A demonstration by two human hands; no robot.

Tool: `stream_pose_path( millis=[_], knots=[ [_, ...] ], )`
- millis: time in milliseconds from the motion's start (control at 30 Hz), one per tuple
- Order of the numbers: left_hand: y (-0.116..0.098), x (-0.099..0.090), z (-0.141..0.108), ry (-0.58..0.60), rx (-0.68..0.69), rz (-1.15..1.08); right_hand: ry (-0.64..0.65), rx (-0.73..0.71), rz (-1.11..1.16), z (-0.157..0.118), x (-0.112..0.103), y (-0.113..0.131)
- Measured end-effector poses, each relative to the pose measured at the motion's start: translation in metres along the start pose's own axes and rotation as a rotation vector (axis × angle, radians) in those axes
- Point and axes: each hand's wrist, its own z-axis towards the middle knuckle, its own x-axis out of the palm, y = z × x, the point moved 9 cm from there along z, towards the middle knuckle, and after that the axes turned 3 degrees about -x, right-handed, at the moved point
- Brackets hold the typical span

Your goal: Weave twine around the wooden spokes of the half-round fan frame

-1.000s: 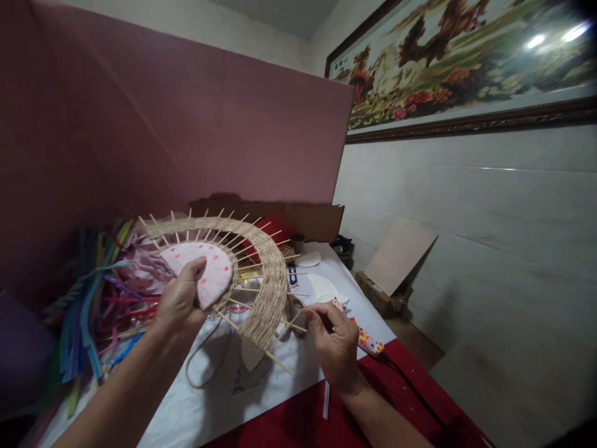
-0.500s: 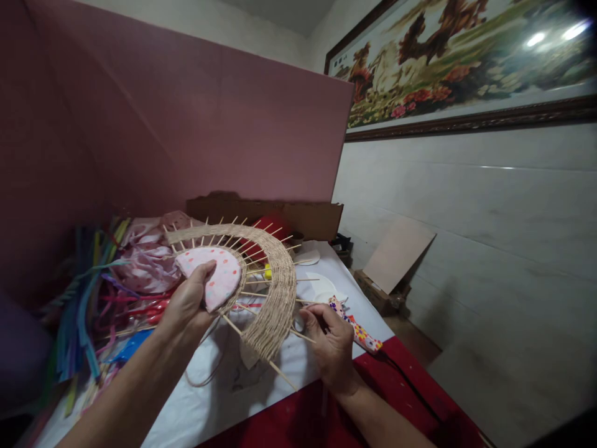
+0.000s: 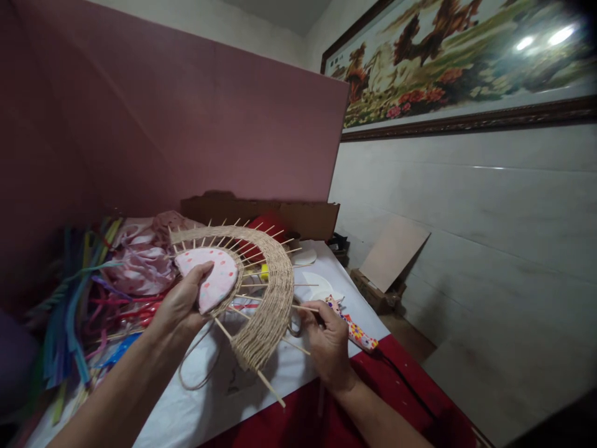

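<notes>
My left hand grips a half-round pad covered in pale pink dotted fabric, thumb on top and fingers underneath. Thin wooden sticks fan out from this pad. A wide arc of woven twine runs across them, and the stick ends poke out beyond it. At the arc's right edge, my right hand is closed, fingertips pinched beside a stick on a loop of brown twine. The fingers partly hide that loop. Another twine strand hangs in a curve below the pad.
Coloured strips and crumpled pink fabric lie on the left. A flower-patterned handle with a black cord rests on the white and red table cover. Cardboard stands along the back. White cut pieces lie at right.
The fan has tipped slightly, its lower end shifting left and down. My right hand has risen a little along the edge, and a twine loop now shows by its fingertips.
</notes>
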Motion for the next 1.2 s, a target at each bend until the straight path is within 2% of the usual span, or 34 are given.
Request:
stream_pose_path(
  millis=[100, 200, 333, 500, 600, 800, 933, 1200],
  knots=[
    [0.003, 0.003, 0.001, 0.04, -0.048, 0.123, -0.031, -0.066, -0.052, 0.002, -0.004, 0.006],
    [-0.002, 0.0, 0.001, 0.013, -0.012, 0.182, -0.052, -0.15, -0.074, 0.002, -0.008, 0.016],
    [-0.006, -0.002, 0.002, 0.005, 0.002, 0.227, -0.062, -0.152, -0.116, 0.002, -0.011, 0.018],
    [-0.013, -0.002, 0.003, 0.028, 0.056, 0.302, -0.035, -0.291, -0.144, 0.001, -0.009, 0.029],
    [-0.01, 0.001, 0.003, 0.071, 0.038, 0.371, -0.001, -0.354, -0.132, 0.0, -0.006, 0.032],
    [-0.004, 0.001, 0.003, 0.09, -0.001, 0.399, 0.021, -0.362, -0.13, -0.001, -0.004, 0.031],
    [-0.003, 0.0, 0.005, 0.097, -0.039, 0.438, 0.035, -0.318, -0.132, 0.004, -0.005, 0.027],
    [-0.003, -0.002, 0.008, 0.144, -0.109, 0.469, 0.068, -0.255, -0.012, 0.011, -0.005, 0.024]
  ],
)
